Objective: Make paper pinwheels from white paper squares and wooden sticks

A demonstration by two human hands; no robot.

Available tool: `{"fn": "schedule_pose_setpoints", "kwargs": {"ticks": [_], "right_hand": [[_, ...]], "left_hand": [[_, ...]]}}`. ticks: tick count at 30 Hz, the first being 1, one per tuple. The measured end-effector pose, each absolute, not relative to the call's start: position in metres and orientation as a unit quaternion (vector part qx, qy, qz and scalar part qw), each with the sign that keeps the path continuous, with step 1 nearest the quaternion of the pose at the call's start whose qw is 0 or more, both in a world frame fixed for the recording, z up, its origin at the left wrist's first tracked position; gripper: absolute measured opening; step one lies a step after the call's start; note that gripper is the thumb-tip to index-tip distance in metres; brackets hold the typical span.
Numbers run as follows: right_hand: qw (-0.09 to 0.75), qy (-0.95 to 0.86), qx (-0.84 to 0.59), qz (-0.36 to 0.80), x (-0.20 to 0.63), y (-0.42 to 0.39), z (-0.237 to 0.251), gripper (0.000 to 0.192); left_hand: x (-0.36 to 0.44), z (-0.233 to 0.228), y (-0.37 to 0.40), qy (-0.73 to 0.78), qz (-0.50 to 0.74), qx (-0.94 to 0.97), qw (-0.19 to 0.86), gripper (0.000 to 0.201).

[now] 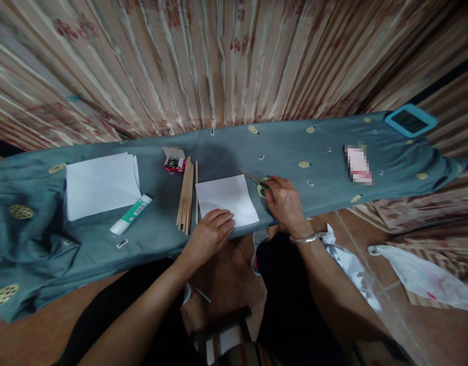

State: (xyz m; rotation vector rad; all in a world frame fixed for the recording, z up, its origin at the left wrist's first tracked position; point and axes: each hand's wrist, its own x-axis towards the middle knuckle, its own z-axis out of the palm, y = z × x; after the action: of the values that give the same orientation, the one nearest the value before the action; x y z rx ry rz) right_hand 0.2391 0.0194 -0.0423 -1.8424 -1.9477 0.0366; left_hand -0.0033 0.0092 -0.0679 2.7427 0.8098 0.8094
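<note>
My left hand (214,229) lies with its fingers stretched over the near edge of a white sheet of paper (226,195), pressing it on the cloth. Just right of that sheet, my right hand (285,201) has its fingers closed on the green-and-dark handles of a pair of scissors (261,188). The scissors' thin blades point left toward the paper's far right corner. Left of the sheet lies a bundle of slim wooden sticks (185,195), with one stick (196,190) set apart beside the paper.
A small red box (174,160) of dark metal bits stands open behind the sticks. Farther left are a stack of white paper (102,185) and a green-and-white glue tube (130,214). To the right lie a blurred pink item (358,164) and a blue-framed tablet (410,120).
</note>
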Motion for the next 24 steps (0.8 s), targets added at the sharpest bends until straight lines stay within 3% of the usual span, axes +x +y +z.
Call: {"fn": "schedule_pose_setpoints", "kwargs": {"ticks": [3,6,11,18,24], "right_hand": [[0.288,-0.751,-0.588,0.084,0.222,0.008,-0.036,0.028],[0.263,-0.787,-0.533,0.165,0.206,-0.004,-0.037,0.031],[0.255,-0.781,-0.542,0.175,0.21,-0.005,-0.045,0.029],[0.353,-0.697,-0.535,0.322,0.229,-0.007,-0.041,0.007],[0.355,-0.702,-0.518,0.335,0.221,0.007,-0.03,0.013]], "left_hand": [[-0.001,-0.067,0.011,0.29,0.278,0.909,0.109,0.02],[0.0,-0.064,0.014,0.309,0.29,0.892,0.157,0.024],[-0.002,-0.06,0.016,0.314,0.306,0.875,0.206,0.024],[-0.005,-0.058,0.008,0.302,0.296,0.881,0.213,0.021],[-0.007,-0.055,0.004,0.338,0.271,0.868,0.244,0.02]]}}
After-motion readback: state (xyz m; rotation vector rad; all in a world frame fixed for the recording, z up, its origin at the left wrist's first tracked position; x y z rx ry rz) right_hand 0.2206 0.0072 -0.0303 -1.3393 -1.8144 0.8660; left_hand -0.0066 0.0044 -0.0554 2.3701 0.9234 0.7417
